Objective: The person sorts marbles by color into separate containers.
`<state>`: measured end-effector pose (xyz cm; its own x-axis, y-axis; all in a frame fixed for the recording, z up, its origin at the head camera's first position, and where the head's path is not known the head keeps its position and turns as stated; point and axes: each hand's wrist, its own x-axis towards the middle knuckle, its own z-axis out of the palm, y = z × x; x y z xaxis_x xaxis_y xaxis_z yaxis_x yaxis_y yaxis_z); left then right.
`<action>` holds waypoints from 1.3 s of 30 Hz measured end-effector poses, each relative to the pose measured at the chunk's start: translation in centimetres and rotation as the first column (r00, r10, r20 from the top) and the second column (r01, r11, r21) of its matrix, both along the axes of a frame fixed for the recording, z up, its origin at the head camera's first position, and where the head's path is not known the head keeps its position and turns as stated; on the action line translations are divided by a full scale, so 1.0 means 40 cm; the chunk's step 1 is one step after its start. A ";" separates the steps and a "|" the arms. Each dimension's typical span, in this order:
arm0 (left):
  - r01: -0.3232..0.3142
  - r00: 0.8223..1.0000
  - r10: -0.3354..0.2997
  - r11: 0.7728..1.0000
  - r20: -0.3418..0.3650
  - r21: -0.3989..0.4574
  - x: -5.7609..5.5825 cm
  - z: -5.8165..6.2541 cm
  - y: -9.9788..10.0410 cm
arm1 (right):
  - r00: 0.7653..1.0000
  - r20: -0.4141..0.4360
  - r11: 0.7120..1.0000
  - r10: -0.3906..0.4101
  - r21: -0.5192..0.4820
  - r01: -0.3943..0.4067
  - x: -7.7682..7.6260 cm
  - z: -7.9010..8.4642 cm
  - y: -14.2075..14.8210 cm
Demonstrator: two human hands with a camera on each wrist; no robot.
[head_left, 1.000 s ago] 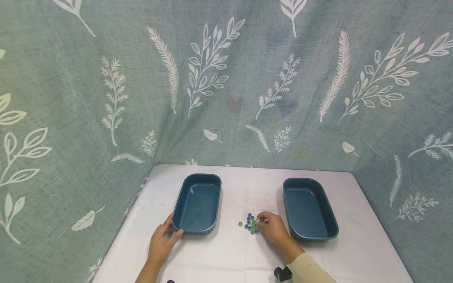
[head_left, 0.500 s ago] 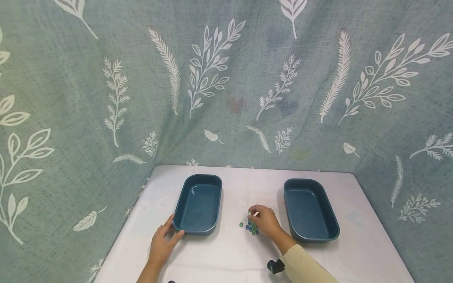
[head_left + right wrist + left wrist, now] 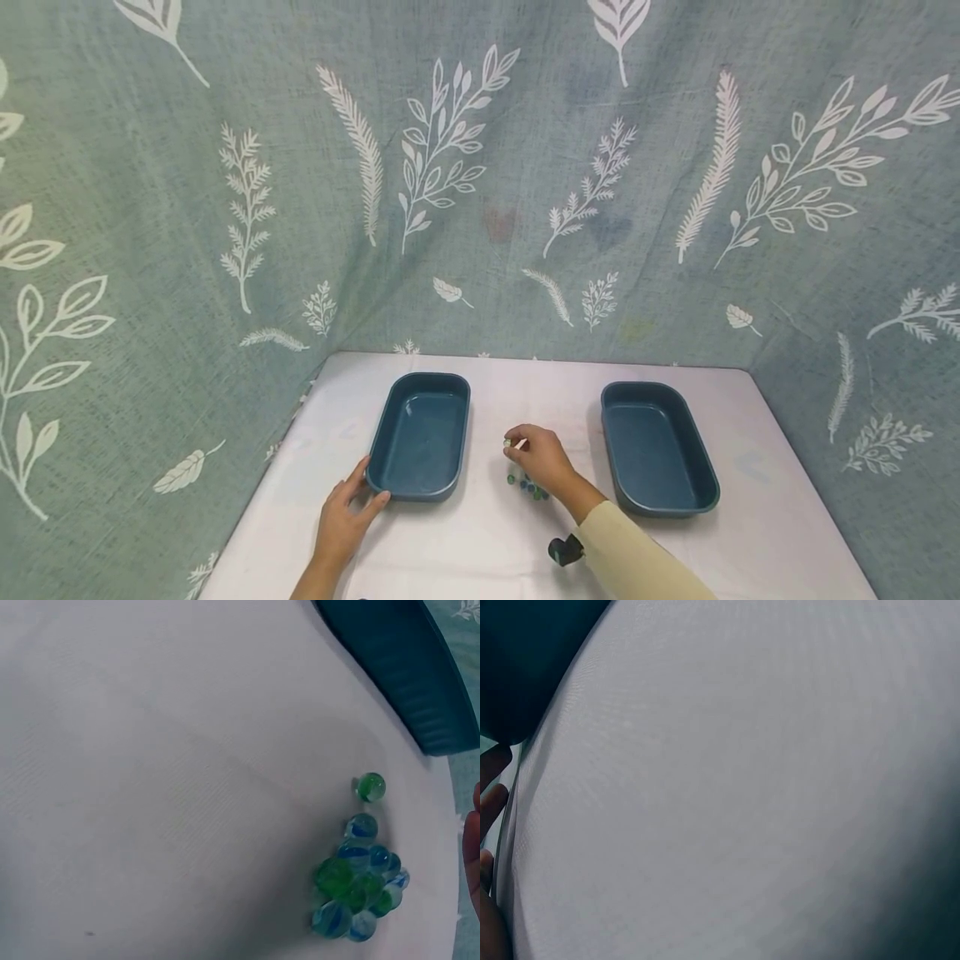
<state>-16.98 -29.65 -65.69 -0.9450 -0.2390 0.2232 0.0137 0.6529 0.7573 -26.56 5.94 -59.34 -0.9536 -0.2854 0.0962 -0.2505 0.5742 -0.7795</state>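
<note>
In the head view my left hand (image 3: 341,521) rests at the near left corner of the left blue tray (image 3: 422,446). Its thumb touches the front edge and its extended fingers lie along the side. My right hand (image 3: 543,457) is raised over the cloth between the two trays, pinching a pale greenish marble (image 3: 507,443) between thumb and fingertips. Under that hand lies a cluster of blue and green marbles (image 3: 356,889), partly hidden in the head view but plain in the right wrist view. One green marble (image 3: 371,787) sits apart from them.
A second blue tray (image 3: 660,450) stands on the right of the white-covered table (image 3: 480,542), with nothing in it. Grey-green leaf-patterned cloth (image 3: 480,300) encloses the back and sides. A dark device (image 3: 565,550) sits at the right wrist.
My right hand lifted a marble from the cluster and carried it leftward, toward the left tray. The left hand stayed at the tray corner.
</note>
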 end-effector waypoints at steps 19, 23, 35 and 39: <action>-0.016 1.000 0.016 1.000 -0.006 0.005 0.003 0.008 0.005 | 0.998 0.010 0.997 0.059 0.052 -0.059 -0.060 0.024 -0.087; -0.020 1.000 0.020 1.000 -0.010 0.000 0.003 0.007 0.005 | 0.997 0.002 0.996 0.076 0.038 -0.076 -0.070 0.026 -0.109; -0.022 1.000 0.022 1.000 -0.017 -0.016 0.002 0.009 0.004 | 0.992 -0.033 0.992 0.123 0.041 -0.122 -0.078 0.053 -0.172; -0.023 0.999 0.022 0.999 -0.034 -0.029 0.004 0.008 0.005 | 0.990 -0.031 0.989 0.138 0.053 -0.136 -0.079 0.052 -0.187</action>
<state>-16.81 -29.45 -65.39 -0.9313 -0.2534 0.2615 0.0233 0.6752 0.7372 -29.70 -1.55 -57.25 -0.9015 -0.4185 0.1102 -0.3555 0.5710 -0.7399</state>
